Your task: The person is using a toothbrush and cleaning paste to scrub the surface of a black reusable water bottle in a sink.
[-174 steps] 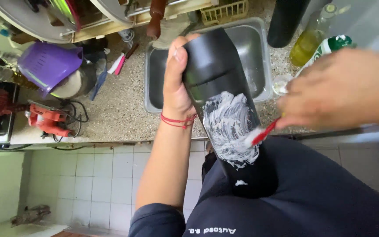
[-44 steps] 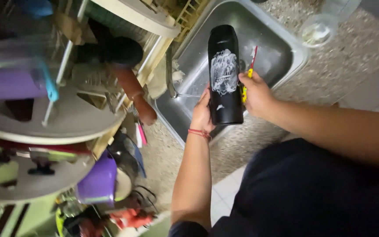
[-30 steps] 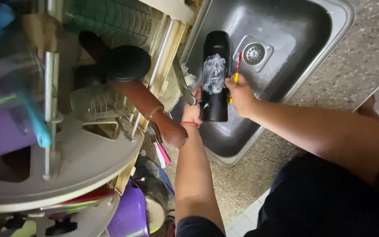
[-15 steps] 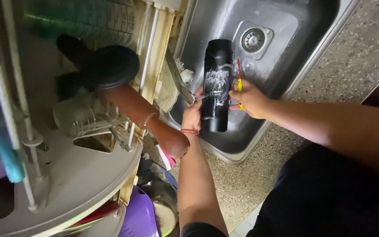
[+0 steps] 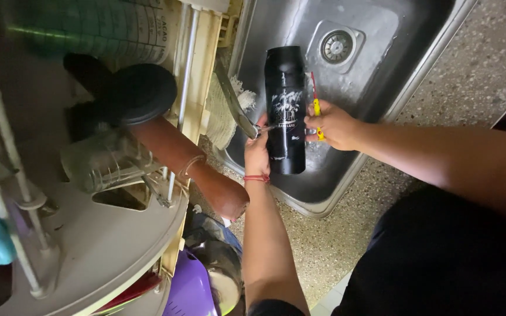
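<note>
The foam has thinned on the bottle (image 5: pixel 285 111). My left hand (image 5: pixel 257 153) grips it over the sink (image 5: pixel 382 64) so drips fall in; my right hand (image 5: pixel 334 124) clasps a brush (image 5: pixel 315 105) beside it.

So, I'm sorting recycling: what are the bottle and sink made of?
Bottle: looks like black matte-coated metal or hard plastic; dull sheen, white print. Cannot tell which. Sink: probably brushed stainless steel, grey with soft reflections and a metal drain.
</note>
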